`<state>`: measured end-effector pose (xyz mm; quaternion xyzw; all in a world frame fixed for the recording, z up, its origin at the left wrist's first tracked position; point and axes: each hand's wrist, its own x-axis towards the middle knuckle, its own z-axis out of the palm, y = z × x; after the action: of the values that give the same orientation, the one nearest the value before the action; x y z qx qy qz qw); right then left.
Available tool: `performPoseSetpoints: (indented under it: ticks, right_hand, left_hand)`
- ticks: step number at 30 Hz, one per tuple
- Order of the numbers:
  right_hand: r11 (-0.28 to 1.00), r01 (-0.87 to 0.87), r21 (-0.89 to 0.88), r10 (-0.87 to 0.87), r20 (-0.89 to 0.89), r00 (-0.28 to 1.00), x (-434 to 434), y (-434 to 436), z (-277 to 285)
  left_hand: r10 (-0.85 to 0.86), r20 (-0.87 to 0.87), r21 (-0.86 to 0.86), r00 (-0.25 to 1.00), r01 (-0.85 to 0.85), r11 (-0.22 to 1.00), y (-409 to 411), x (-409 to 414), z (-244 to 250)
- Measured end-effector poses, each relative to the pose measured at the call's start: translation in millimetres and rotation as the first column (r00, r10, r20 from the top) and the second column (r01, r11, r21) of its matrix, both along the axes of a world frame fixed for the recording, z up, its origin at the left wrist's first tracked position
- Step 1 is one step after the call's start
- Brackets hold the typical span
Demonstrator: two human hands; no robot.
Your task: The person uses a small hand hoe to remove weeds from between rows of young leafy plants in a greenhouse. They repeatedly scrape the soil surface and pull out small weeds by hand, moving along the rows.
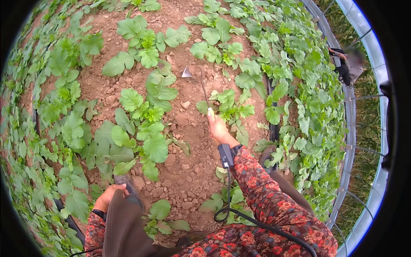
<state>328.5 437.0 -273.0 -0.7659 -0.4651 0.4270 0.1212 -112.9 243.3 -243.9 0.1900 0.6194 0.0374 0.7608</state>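
Observation:
My right hand [219, 128] grips the light-coloured handle [210, 111] of a small hand hoe. Its thin bent metal shank [203, 85] reaches forward to a blade [187, 72], which is at the bare brown soil [184, 128] between two rows of leafy green plants. A plant [228, 104] with lobed leaves grows just right of the handle. My left hand [110, 196] rests on my left knee, in brown ribbed trousers [123, 225], above a dark shoe [128, 186]. No tool shows in that hand.
Leafy plants [141, 106] stand close on the left, with denser foliage [301, 106] at right. Black drip hoses [273, 125] run along the rows. A dark cable [257, 223] hangs from my right wrist device [226, 155]. Beyond a metal rail [350, 128], a person [348, 66] crouches.

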Motion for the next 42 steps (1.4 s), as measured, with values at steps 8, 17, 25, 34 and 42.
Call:
performPoseSetpoints:
  ticks: [8,17,25,34,42]
  right_hand:
    - [0.997,-0.022,0.068,0.018,0.061,0.998,20,-89,-6]
    - [0.993,0.117,-0.019,-0.118,-0.194,0.974,-21,86,6]
    - [0.985,0.054,-0.162,-0.079,-0.154,0.985,-7,6,-15]
    - [0.978,0.096,-0.185,-0.137,-0.224,0.965,-23,-69,-5]
    - [0.923,0.052,-0.381,-0.164,-0.266,0.950,-5,-193,38]
  left_hand:
    - [0.003,0.001,-0.032,1.000,-0.003,0.999,-3,-2,-1]
    - [0.076,0.006,-0.035,0.997,-0.076,0.997,-6,1,-7]
    - [0.075,-0.012,-0.053,0.997,-0.076,0.996,-7,-4,-8]
    - [0.084,0.035,-0.003,0.996,-0.084,0.996,-9,-6,-8]
    - [0.122,0.121,-0.039,0.985,-0.118,0.992,-13,-14,-18]
